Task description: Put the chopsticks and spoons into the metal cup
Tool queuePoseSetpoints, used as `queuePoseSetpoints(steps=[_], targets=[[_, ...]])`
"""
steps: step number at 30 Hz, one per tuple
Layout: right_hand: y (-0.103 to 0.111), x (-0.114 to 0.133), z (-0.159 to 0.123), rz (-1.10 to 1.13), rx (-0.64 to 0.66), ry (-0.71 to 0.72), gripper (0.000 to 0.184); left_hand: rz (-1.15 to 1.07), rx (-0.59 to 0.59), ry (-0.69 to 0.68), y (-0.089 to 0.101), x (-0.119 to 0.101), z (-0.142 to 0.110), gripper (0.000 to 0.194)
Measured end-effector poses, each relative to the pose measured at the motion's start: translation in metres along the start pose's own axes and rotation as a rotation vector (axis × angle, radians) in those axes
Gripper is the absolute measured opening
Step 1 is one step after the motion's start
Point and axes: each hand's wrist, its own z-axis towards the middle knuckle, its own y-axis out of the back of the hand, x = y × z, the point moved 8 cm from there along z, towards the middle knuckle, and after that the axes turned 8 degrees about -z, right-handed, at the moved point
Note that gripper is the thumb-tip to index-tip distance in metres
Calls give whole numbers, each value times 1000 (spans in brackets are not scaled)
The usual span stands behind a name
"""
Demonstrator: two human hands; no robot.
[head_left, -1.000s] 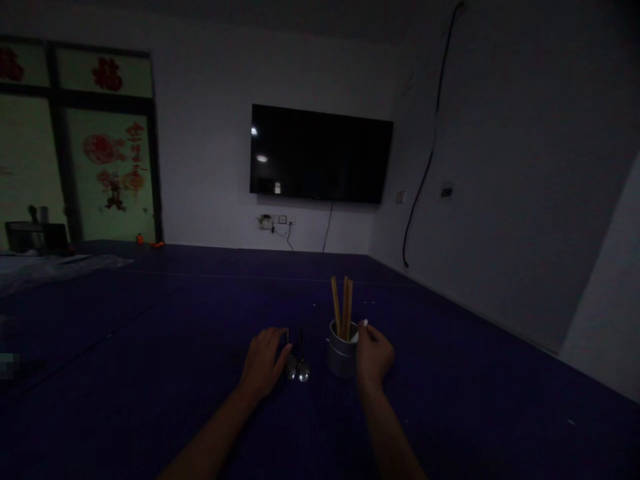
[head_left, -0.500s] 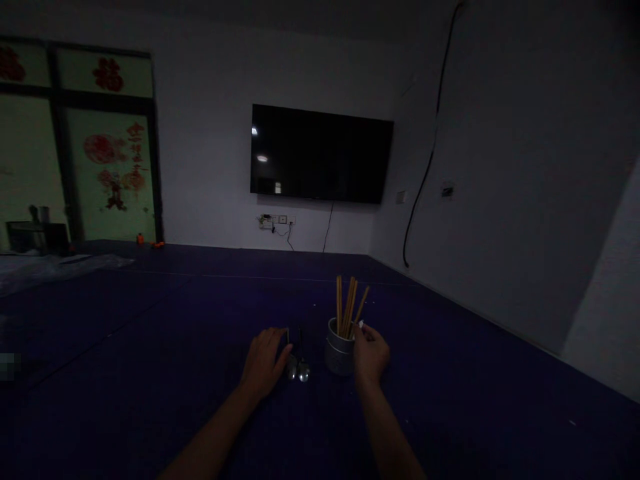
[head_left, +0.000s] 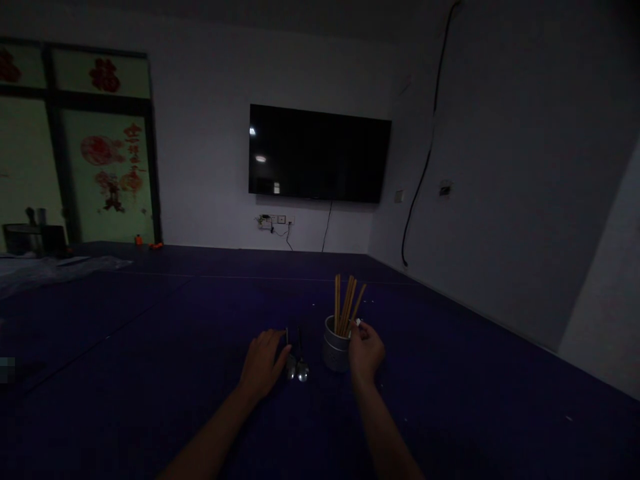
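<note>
A grey cylindrical holder [head_left: 336, 353] stands upright on the dark blue surface, with several wooden chopsticks [head_left: 346, 307] poking out of its top. At its right rim is my right hand [head_left: 367, 350], fingers pinched together. A small bright tip [head_left: 359, 322] shows at the fingertips; the rest of that object is hidden. To the left of the holder, two metal spoons lie side by side, the right spoon [head_left: 303, 372] and the left spoon [head_left: 291, 368], bowls toward me. My left hand [head_left: 263, 360] rests beside the left spoon, thumb apart from the fingers, fingertips near its handle.
The blue surface [head_left: 240, 300] reaches to the far wall, where a dark television [head_left: 320, 153] hangs. Crumpled clear plastic [head_left: 75, 267] lies at the left. Small orange objects [head_left: 156, 246] sit near the door. A black cable [head_left: 425, 167] runs down the right wall.
The whole view has shifted slightly left. My right hand stays pinched at the holder's rim, with the bright tip a little clearer. My left hand and the spoons are unchanged.
</note>
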Motion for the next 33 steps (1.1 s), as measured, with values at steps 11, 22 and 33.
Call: queuePoseSetpoints(steps=[11, 22, 33], targets=[[-9, -2, 5, -6, 65, 8, 52, 19, 156, 45, -13, 3, -4, 38], [-10, -8, 8, -29, 60, -7, 53, 0, 330, 64, -27, 3, -7, 38], [31, 30, -8, -54, -156, 67, 66, 17, 353, 73, -33, 5, -10, 50]])
